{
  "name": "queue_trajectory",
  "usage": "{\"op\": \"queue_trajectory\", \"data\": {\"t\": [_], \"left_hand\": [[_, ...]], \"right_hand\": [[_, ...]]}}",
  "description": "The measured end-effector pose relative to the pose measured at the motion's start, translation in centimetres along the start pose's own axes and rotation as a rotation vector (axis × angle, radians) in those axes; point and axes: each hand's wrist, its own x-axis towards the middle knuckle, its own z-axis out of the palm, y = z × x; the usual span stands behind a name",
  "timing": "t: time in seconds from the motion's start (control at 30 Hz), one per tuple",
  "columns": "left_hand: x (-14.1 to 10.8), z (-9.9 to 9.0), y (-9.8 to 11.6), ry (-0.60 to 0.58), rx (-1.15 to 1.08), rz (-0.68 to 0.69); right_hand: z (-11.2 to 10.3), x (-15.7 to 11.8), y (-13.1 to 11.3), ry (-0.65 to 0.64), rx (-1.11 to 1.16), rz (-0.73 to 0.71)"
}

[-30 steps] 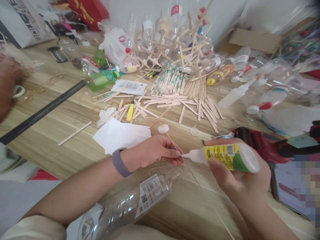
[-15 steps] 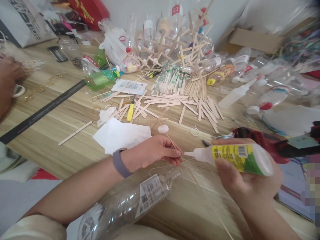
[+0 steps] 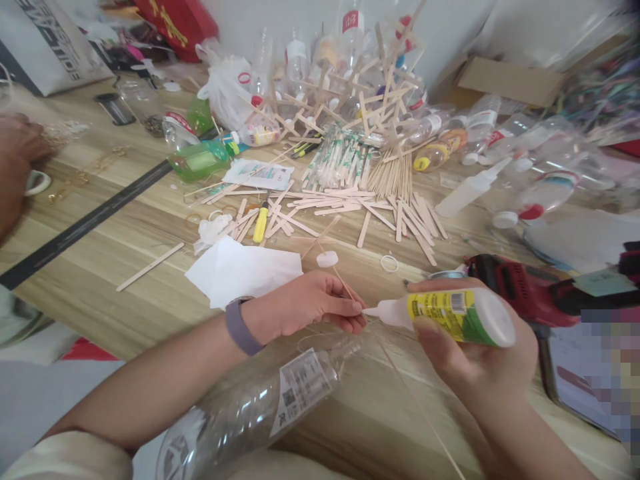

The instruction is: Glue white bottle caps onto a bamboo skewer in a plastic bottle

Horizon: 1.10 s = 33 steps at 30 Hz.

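My left hand (image 3: 320, 303) is closed in a pinch on a thin wooden stick (image 3: 345, 283). A white bottle cap (image 3: 327, 259) sits on the stick beyond my fingers. My right hand (image 3: 480, 367) is wrapped around a glue bottle (image 3: 440, 316) with a yellow and green label, tilted on its side. Its narrow nozzle tip meets my left fingertips; whether it touches the stick I cannot tell. A long thin stick (image 3: 420, 407) slants down toward the lower right from near my fingers. Below my left forearm lies a clear plastic bottle (image 3: 245, 407) with a white label.
Flat wooden sticks (image 3: 340, 201), a yellow-handled screwdriver (image 3: 261, 223) and white paper (image 3: 240, 270) lie ahead. Plastic bottles (image 3: 353, 40) and joined sticks crowd the back. A red power tool (image 3: 505, 283) is at right. Another person's hand (image 3: 23, 140) is at far left.
My right hand has moved left with the glue bottle, bringing its nozzle to my left fingertips. My left hand has stayed nearly still.
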Motion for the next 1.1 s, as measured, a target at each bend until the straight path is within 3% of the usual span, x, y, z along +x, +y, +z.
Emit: {"op": "queue_trajectory", "data": {"t": [0.57, 1.1], "left_hand": [[-0.31, -0.01, 0.19, 0.05, 0.048, 0.06], [-0.45, 0.02, 0.25, 0.057, 0.03, 0.023]], "right_hand": [[0.09, -0.14, -0.34, 0.037, -0.031, -0.036], [0.06, -0.22, -0.02, 0.022, -0.061, -0.042]]}}
